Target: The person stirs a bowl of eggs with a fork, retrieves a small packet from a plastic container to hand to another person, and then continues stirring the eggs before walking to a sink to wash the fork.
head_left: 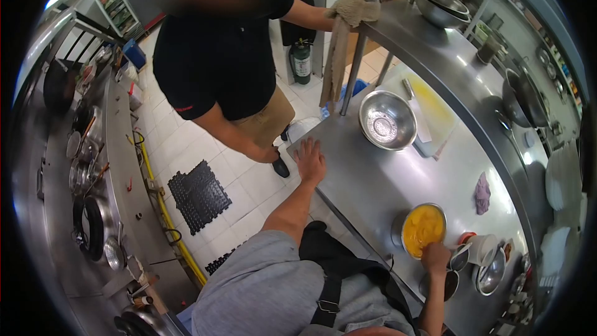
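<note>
My left hand (310,162) lies flat with its fingers spread on the corner of the steel table (379,177), holding nothing. At the right, my right hand (436,257) is closed at the near rim of a metal bowl (398,229) with a yellow-orange mixture (424,229) in it. What its fingers hold, if anything, is hidden. Farther back stands a shiny metal bowl (388,121) with nothing in it, beside a knife (418,112) on a cutting board (438,109). A crumpled pinkish cloth (482,193) lies to the right of the mixture.
A person in a dark shirt (217,56) stands across the table corner, one hand by a cloth (351,12) on the raised steel shelf (429,43). A white container (482,250) and a small bowl (491,274) stand right of my right hand. Pans (93,227) line the left counter.
</note>
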Demonstrator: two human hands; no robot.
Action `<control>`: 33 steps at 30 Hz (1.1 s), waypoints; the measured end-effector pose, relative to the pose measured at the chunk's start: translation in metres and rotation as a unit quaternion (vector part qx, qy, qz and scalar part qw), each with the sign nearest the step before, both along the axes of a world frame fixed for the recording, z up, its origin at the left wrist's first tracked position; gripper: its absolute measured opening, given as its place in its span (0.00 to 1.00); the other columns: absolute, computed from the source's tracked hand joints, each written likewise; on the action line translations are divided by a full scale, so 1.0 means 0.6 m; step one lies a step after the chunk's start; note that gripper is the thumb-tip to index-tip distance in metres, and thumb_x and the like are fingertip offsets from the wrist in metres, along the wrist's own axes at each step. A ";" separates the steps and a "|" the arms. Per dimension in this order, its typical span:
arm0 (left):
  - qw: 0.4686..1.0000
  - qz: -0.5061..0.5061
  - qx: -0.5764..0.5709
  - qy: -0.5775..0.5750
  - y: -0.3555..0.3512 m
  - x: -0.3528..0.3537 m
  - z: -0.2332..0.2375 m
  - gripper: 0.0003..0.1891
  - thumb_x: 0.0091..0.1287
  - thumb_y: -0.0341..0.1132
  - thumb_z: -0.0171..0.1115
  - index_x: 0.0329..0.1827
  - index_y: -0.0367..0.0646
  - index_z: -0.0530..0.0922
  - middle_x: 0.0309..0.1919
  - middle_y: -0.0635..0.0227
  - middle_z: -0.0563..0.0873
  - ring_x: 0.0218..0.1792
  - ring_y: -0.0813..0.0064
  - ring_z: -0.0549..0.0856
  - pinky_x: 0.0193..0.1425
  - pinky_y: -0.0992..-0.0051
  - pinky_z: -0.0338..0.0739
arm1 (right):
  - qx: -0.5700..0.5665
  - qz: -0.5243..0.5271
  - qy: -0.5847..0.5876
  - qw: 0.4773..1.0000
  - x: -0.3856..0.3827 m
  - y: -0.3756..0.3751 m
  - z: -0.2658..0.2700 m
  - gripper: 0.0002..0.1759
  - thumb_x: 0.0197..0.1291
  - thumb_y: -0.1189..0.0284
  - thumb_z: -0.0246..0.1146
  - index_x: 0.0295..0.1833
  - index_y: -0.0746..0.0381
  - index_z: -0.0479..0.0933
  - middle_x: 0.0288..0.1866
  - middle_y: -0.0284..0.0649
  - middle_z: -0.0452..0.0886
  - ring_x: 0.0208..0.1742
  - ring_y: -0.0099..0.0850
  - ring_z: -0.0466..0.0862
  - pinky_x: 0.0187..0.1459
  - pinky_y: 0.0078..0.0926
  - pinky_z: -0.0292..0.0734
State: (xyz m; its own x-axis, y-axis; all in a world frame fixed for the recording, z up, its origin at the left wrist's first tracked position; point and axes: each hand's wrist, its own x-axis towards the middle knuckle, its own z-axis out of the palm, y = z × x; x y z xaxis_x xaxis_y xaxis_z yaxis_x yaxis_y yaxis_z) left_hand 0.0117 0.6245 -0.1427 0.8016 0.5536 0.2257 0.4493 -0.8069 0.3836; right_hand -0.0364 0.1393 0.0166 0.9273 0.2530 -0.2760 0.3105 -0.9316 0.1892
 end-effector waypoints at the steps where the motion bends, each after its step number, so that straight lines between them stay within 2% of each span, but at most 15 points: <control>1: 1.000 0.000 0.001 0.000 0.000 0.001 -0.002 0.25 0.71 0.38 0.52 0.71 0.49 0.70 0.77 0.63 0.63 0.78 0.57 0.58 0.77 0.42 0.51 | 0.026 0.010 -0.014 1.000 -0.006 0.022 0.002 0.15 0.57 0.62 0.65 0.26 0.61 0.85 0.27 0.50 0.85 0.32 0.50 0.87 0.37 0.48 0.80; 4: 1.000 0.000 0.002 -0.007 0.000 0.003 -0.009 0.24 0.71 0.39 0.51 0.71 0.49 0.70 0.77 0.63 0.63 0.78 0.57 0.59 0.76 0.42 0.50 | 0.071 0.011 -0.026 0.997 0.021 0.065 -0.005 0.16 0.59 0.61 0.65 0.27 0.61 0.85 0.27 0.50 0.84 0.30 0.50 0.86 0.36 0.48 0.80; 6: 1.000 0.001 0.008 -0.010 0.001 0.006 -0.012 0.24 0.71 0.39 0.50 0.71 0.50 0.71 0.77 0.63 0.64 0.78 0.57 0.58 0.77 0.42 0.50 | 0.083 -0.006 -0.077 0.994 0.056 0.064 -0.025 0.16 0.60 0.61 0.64 0.28 0.62 0.85 0.27 0.51 0.85 0.31 0.49 0.86 0.37 0.49 0.80; 8: 1.000 0.003 0.015 -0.004 0.002 0.007 -0.019 0.24 0.71 0.40 0.50 0.70 0.50 0.72 0.76 0.63 0.65 0.78 0.57 0.58 0.76 0.42 0.50 | 0.098 -0.046 -0.073 0.991 0.090 0.041 -0.035 0.17 0.62 0.61 0.62 0.30 0.62 0.85 0.30 0.51 0.85 0.34 0.50 0.87 0.39 0.49 0.81; 11: 0.999 0.002 0.046 0.007 0.006 0.010 -0.031 0.25 0.71 0.40 0.50 0.71 0.50 0.71 0.76 0.63 0.65 0.78 0.56 0.59 0.75 0.43 0.53 | 0.027 -0.103 -0.081 0.991 0.103 0.002 -0.028 0.15 0.64 0.62 0.60 0.32 0.59 0.85 0.33 0.47 0.87 0.38 0.47 0.88 0.40 0.48 0.82; 12: 0.998 0.004 0.056 0.004 0.007 0.010 -0.035 0.25 0.71 0.40 0.51 0.71 0.50 0.71 0.76 0.63 0.65 0.77 0.56 0.60 0.75 0.43 0.54 | -0.018 -0.042 -0.073 0.996 0.102 -0.040 -0.057 0.13 0.63 0.63 0.62 0.32 0.58 0.86 0.33 0.47 0.87 0.38 0.46 0.89 0.39 0.48 0.82; 14: 0.995 0.003 0.095 0.013 0.006 0.013 -0.034 0.25 0.70 0.40 0.51 0.71 0.50 0.70 0.76 0.63 0.66 0.77 0.56 0.61 0.74 0.42 0.56 | -0.012 -0.092 -0.041 0.995 0.071 -0.031 -0.015 0.11 0.61 0.64 0.62 0.32 0.58 0.86 0.32 0.46 0.87 0.37 0.45 0.89 0.38 0.47 0.82; 15: 0.992 0.001 0.126 0.021 0.005 0.012 -0.032 0.25 0.70 0.41 0.50 0.71 0.50 0.70 0.75 0.63 0.66 0.76 0.56 0.62 0.73 0.42 0.57 | -0.040 -0.066 -0.019 0.997 0.056 -0.035 -0.015 0.10 0.59 0.66 0.63 0.32 0.57 0.86 0.32 0.45 0.88 0.37 0.44 0.89 0.38 0.45 0.83; 17: 0.996 -0.002 0.086 0.020 0.010 0.014 -0.049 0.25 0.71 0.41 0.49 0.71 0.50 0.71 0.75 0.64 0.67 0.76 0.57 0.62 0.72 0.41 0.57 | -0.031 -0.067 0.039 0.996 0.023 -0.003 0.015 0.10 0.58 0.67 0.62 0.31 0.56 0.87 0.30 0.45 0.87 0.36 0.44 0.89 0.37 0.44 0.83; 20: 0.997 -0.001 0.073 0.029 0.000 0.014 -0.037 0.25 0.72 0.42 0.47 0.71 0.52 0.72 0.76 0.66 0.67 0.77 0.59 0.61 0.73 0.41 0.57 | 0.018 -0.017 0.014 1.000 0.001 0.043 0.013 0.11 0.59 0.67 0.60 0.30 0.56 0.86 0.29 0.44 0.87 0.33 0.44 0.89 0.36 0.44 0.82; 22: 0.997 -0.001 0.071 0.021 0.000 0.015 -0.036 0.24 0.72 0.42 0.47 0.71 0.52 0.72 0.76 0.67 0.67 0.77 0.60 0.61 0.73 0.40 0.56 | 0.073 -0.033 0.000 0.997 0.021 0.064 0.005 0.12 0.59 0.66 0.60 0.29 0.57 0.86 0.28 0.45 0.86 0.33 0.45 0.88 0.35 0.45 0.82; 25: 0.997 -0.002 0.072 0.019 0.000 0.014 -0.036 0.24 0.73 0.43 0.47 0.71 0.52 0.72 0.76 0.67 0.67 0.77 0.60 0.60 0.74 0.41 0.54 | 0.142 -0.094 -0.106 0.980 0.062 0.027 -0.018 0.16 0.63 0.62 0.59 0.29 0.60 0.84 0.26 0.48 0.84 0.30 0.49 0.86 0.33 0.51 0.80; 28: 0.998 -0.006 0.063 0.008 0.000 0.015 -0.037 0.24 0.73 0.43 0.47 0.71 0.51 0.72 0.76 0.67 0.66 0.77 0.60 0.60 0.75 0.41 0.53 | 0.096 -0.198 -0.142 0.965 0.052 0.004 0.037 0.14 0.60 0.64 0.60 0.27 0.59 0.84 0.26 0.49 0.84 0.31 0.48 0.87 0.34 0.47 0.81; 31: 0.997 -0.007 0.075 0.022 0.000 0.013 -0.038 0.24 0.73 0.42 0.47 0.72 0.51 0.72 0.77 0.67 0.66 0.77 0.60 0.60 0.75 0.42 0.52 | 0.111 -0.098 -0.043 0.988 0.005 0.007 -0.007 0.17 0.61 0.62 0.59 0.26 0.60 0.83 0.25 0.50 0.83 0.31 0.50 0.87 0.35 0.48 0.81; 33: 0.997 -0.007 0.070 0.011 -0.001 0.019 -0.037 0.24 0.73 0.42 0.47 0.72 0.51 0.72 0.77 0.67 0.65 0.77 0.60 0.60 0.75 0.42 0.53 | 0.185 -0.188 -0.081 0.961 0.017 -0.010 0.038 0.18 0.61 0.61 0.59 0.26 0.61 0.83 0.25 0.50 0.83 0.31 0.51 0.86 0.35 0.49 0.81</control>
State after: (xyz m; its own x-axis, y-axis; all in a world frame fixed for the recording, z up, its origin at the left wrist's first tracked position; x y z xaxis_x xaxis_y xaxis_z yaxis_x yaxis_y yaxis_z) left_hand 0.0231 0.6242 -0.1648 0.8145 0.5070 0.2819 0.4454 -0.8579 0.2562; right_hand -0.0260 0.1333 0.0392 0.9956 -0.0562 -0.0754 -0.0677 -0.9849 -0.1591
